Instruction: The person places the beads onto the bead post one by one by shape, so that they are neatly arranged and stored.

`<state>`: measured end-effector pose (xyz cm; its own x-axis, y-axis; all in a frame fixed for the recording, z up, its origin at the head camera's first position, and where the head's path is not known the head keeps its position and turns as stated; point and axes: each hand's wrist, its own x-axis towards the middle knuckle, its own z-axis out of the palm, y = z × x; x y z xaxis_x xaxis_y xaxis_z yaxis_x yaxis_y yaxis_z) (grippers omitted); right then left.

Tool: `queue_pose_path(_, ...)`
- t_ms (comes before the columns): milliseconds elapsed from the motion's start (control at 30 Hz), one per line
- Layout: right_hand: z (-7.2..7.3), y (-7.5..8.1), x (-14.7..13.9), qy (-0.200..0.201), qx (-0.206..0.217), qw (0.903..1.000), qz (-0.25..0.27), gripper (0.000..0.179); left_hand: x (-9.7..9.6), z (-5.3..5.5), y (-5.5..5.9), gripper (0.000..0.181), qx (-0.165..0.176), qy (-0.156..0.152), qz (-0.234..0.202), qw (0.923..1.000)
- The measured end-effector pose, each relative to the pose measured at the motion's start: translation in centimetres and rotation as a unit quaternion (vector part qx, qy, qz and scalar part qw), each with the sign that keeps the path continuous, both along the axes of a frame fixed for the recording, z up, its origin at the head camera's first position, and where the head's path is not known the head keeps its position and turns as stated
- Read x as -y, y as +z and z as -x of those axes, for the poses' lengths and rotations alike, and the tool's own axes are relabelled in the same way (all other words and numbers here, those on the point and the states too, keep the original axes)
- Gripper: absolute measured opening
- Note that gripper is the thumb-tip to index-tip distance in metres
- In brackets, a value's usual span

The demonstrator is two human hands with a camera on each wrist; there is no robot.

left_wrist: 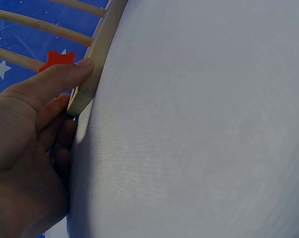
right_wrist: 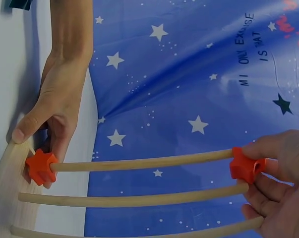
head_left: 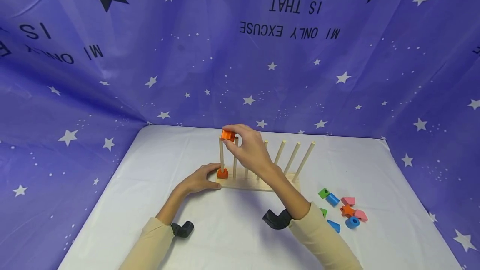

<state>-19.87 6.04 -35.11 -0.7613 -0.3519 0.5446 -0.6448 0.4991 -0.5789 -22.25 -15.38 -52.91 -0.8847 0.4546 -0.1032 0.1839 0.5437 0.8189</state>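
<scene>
A wooden peg stand [head_left: 243, 184] with a row of several upright pegs stands on the white table. My left hand [head_left: 198, 179] holds its left end, thumb on the front edge and fingers behind, as the left wrist view shows. An orange star bead [head_left: 222, 173] sits at the foot of the leftmost peg [head_left: 221, 153]. With thumb and fingers my right hand [head_left: 253, 149] pinches a second orange star bead [right_wrist: 242, 166] at the top of that same peg. In the head view the right hand hides part of the middle pegs.
Loose beads lie on the table right of the stand: blue cylinders [head_left: 352, 222], pink blocks [head_left: 348, 201], green blocks [head_left: 324, 193] and an orange star [head_left: 347, 211]. The right forearm partly covers the nearest ones. A blue star-patterned curtain [head_left: 225, 74] hangs behind the table.
</scene>
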Motion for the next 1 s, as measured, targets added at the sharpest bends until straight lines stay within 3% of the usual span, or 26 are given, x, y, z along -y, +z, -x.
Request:
queue_pose_path(233, 0.2, 0.5, 0.7, -0.002, 0.004, 0.9996, -0.027, 0.025, 0.0, -0.1, 0.1, 0.075, 0.006, -0.001, 0.001, 1.0000)
queue_pose_path(433, 0.5, 0.5, 1.5, 0.019, 0.017, 0.9995, -0.018, 0.029, 0.0, -0.1, 0.3, 0.075, 0.007, -0.002, 0.002, 1.0000)
queue_pose_path(633, 0.8, -1.2, 1.9, 0.028, 0.059, 0.9972, 0.037, 0.035, 0.0, -0.1, 0.4, 0.076, -0.005, -0.010, 0.000, 0.9999)
queue_pose_path(800, 0.6, -3.4, 2.3, 0.009, 0.057, 0.9935, 0.098, 0.038, 0.0, -0.1, 0.5, 0.077, -0.007, -0.012, 0.003, 0.9999)
queue_pose_path(1000, 0.3, -5.7, 2.7, -0.007, 0.093, 0.9764, 0.195, 0.043, -0.1, -0.1, 0.3, 0.076, 0.002, -0.006, 0.005, 1.0000)
